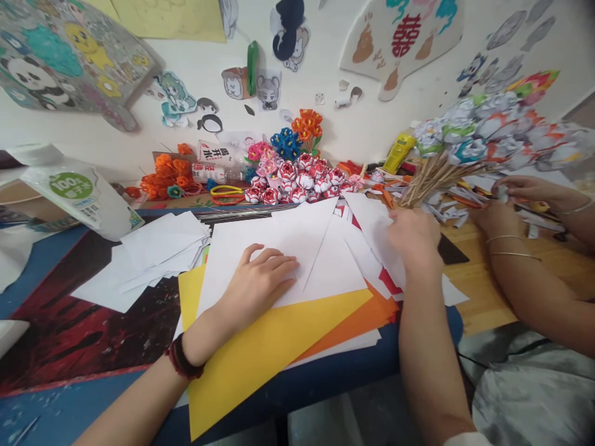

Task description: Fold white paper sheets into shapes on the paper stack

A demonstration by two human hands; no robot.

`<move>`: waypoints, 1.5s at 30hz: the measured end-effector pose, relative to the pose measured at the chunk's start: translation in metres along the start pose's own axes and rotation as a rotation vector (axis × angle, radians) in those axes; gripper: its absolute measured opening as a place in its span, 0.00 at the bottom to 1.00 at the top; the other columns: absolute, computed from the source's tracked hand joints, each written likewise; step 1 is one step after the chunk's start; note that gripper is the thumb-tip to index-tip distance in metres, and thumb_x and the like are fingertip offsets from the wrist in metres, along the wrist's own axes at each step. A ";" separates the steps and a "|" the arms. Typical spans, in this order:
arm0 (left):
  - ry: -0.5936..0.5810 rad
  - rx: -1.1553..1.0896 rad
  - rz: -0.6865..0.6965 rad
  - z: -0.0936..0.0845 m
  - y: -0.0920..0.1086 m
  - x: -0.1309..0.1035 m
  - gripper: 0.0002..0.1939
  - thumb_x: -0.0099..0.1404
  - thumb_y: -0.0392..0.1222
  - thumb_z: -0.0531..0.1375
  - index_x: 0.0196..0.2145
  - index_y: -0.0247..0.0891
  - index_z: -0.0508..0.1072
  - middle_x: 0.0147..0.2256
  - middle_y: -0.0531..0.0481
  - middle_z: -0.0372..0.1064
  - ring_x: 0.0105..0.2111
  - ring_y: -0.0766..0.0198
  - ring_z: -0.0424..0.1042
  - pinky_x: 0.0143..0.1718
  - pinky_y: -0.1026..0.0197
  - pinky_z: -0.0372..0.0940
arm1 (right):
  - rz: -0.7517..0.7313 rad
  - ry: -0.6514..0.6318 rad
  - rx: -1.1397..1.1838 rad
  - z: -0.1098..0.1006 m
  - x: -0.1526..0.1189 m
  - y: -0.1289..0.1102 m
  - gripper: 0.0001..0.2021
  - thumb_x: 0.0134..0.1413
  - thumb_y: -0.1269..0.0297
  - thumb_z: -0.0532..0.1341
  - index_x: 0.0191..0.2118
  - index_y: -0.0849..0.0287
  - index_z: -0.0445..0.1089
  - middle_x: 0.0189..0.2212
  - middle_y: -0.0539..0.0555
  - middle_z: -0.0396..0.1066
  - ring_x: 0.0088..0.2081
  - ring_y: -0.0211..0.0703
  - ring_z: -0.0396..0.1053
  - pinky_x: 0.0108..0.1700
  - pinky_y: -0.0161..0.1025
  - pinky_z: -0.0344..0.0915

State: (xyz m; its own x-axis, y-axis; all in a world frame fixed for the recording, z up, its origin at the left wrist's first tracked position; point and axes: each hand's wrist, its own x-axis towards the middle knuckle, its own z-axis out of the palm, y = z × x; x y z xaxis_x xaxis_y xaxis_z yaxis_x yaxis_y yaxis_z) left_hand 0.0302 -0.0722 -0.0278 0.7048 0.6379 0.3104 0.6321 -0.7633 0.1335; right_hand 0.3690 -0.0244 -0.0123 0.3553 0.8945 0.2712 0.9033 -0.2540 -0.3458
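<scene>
Paper cut-outs and cartoon stickers crowd the white wall behind a cluttered blue tabletop (56,409). At its middle, the left hand (260,279) lies palm down, its fingers (279,263) spread flat and gripping nothing, pressing a white sheet (279,238) onto the stack. Under that sheet a yellow sheet (260,359) juts toward the near edge, with an orange sheet (367,316) beneath it. The right hand (413,238) rests on more white paper (367,223) just right of the stack, its fingers curled down on the paper; whether they pinch it I cannot tell. Toward the left edge lies a loose pile of white sheets (158,244). Along the far edge sit red-and-white paper flowers (302,183) and orange paper flowers (167,173). At the right edge another person's hands (515,192) work beside a bunch of paper flowers on sticks (469,136).
</scene>
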 end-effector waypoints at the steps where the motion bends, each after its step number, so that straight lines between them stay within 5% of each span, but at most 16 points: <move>1: 0.007 0.002 -0.003 -0.001 0.000 0.000 0.15 0.73 0.41 0.52 0.53 0.44 0.71 0.50 0.47 0.75 0.51 0.56 0.69 0.58 0.45 0.48 | -0.021 0.025 -0.047 0.001 -0.001 -0.008 0.18 0.56 0.70 0.52 0.46 0.67 0.75 0.43 0.73 0.69 0.50 0.68 0.66 0.51 0.62 0.58; 6: 0.024 0.013 -0.004 -0.002 -0.001 -0.001 0.12 0.73 0.43 0.52 0.49 0.42 0.72 0.41 0.46 0.77 0.45 0.56 0.70 0.52 0.47 0.51 | -0.429 -0.038 0.143 0.021 -0.010 -0.059 0.18 0.62 0.68 0.48 0.48 0.61 0.73 0.43 0.63 0.70 0.48 0.54 0.67 0.53 0.48 0.61; 12: 0.029 0.010 -0.021 -0.002 0.002 -0.003 0.21 0.69 0.57 0.54 0.49 0.41 0.73 0.41 0.45 0.76 0.44 0.53 0.70 0.50 0.46 0.51 | -0.693 -0.149 0.095 0.053 -0.019 -0.085 0.20 0.64 0.66 0.50 0.60 0.60 0.63 0.60 0.64 0.61 0.61 0.56 0.57 0.62 0.52 0.53; 20: -0.008 -0.066 -0.037 -0.004 0.011 -0.005 0.22 0.67 0.55 0.58 0.53 0.41 0.70 0.52 0.43 0.72 0.48 0.52 0.69 0.52 0.47 0.52 | -0.700 -0.201 0.105 0.071 -0.007 -0.087 0.21 0.66 0.63 0.49 0.61 0.63 0.61 0.57 0.65 0.64 0.59 0.55 0.59 0.61 0.50 0.53; 31: -0.014 -0.090 -0.087 0.001 0.008 -0.005 0.16 0.69 0.49 0.57 0.51 0.42 0.70 0.49 0.47 0.73 0.47 0.54 0.69 0.50 0.49 0.54 | -0.645 -0.011 0.215 0.077 -0.001 -0.087 0.18 0.60 0.64 0.57 0.55 0.59 0.68 0.48 0.61 0.64 0.51 0.55 0.63 0.55 0.50 0.59; 36: 0.075 -0.121 -0.318 0.004 0.000 -0.003 0.14 0.67 0.44 0.59 0.50 0.40 0.70 0.45 0.47 0.73 0.44 0.55 0.70 0.44 0.52 0.59 | -0.616 0.048 0.440 0.073 0.001 -0.089 0.08 0.57 0.65 0.60 0.40 0.57 0.75 0.38 0.56 0.63 0.44 0.51 0.66 0.49 0.48 0.63; 40: 0.229 -0.217 -0.536 0.004 -0.012 -0.003 0.17 0.66 0.44 0.59 0.51 0.39 0.70 0.41 0.47 0.71 0.38 0.58 0.69 0.39 0.57 0.61 | -0.603 0.037 0.660 0.066 0.001 -0.093 0.06 0.57 0.64 0.61 0.37 0.57 0.74 0.37 0.54 0.64 0.42 0.48 0.67 0.47 0.45 0.64; 45: 0.217 -0.441 -0.617 -0.002 -0.020 -0.003 0.11 0.64 0.47 0.58 0.34 0.38 0.76 0.31 0.52 0.71 0.26 0.65 0.61 0.32 0.61 0.58 | -0.659 0.045 0.794 0.060 -0.004 -0.099 0.06 0.58 0.63 0.60 0.37 0.56 0.74 0.37 0.53 0.68 0.43 0.46 0.68 0.49 0.45 0.64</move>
State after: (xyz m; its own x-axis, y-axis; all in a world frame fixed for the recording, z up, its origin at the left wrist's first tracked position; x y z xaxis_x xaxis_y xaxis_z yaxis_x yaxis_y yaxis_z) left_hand 0.0150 -0.0586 -0.0295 0.1614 0.9599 0.2292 0.6702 -0.2770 0.6885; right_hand 0.2638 0.0191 -0.0332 -0.1292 0.7493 0.6495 0.5085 0.6124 -0.6053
